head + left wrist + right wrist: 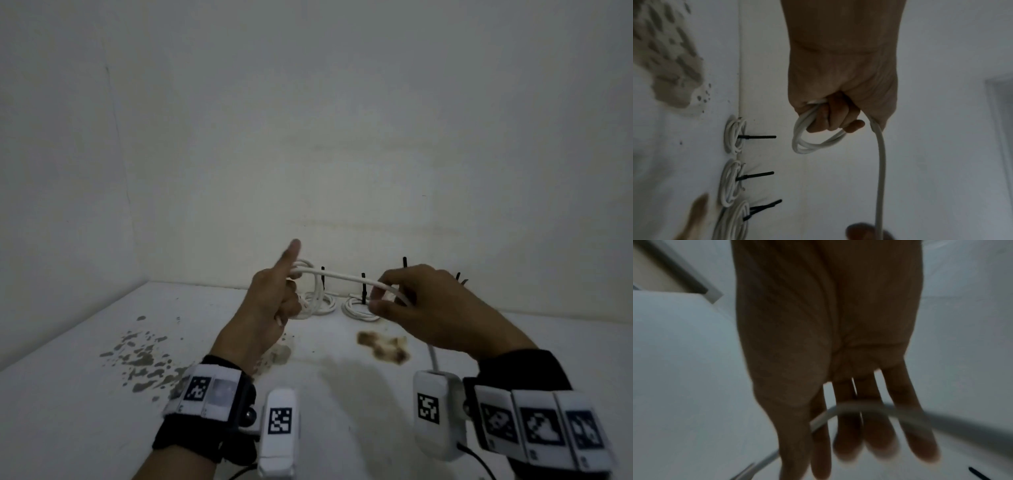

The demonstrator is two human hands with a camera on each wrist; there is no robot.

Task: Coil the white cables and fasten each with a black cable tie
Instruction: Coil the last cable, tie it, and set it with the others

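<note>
White worktop [85, 394], stained in patches, pale walls behind, and a cable mid-coil above it.

Left hand [274, 301] is clenched round a small bundle of white cable [813, 142] loops, thumb sticking up; from it the loose run [346, 275] stretches across to the right hand [421, 308], where thumb and fingertips pinch it. Right wrist view, blurred, shows the strand crossing nearly straight fingers [875, 426]. Behind the hands, finished coils [733, 134] lie in a row on the worktop, each with a black tie [758, 137] poking up.
</note>
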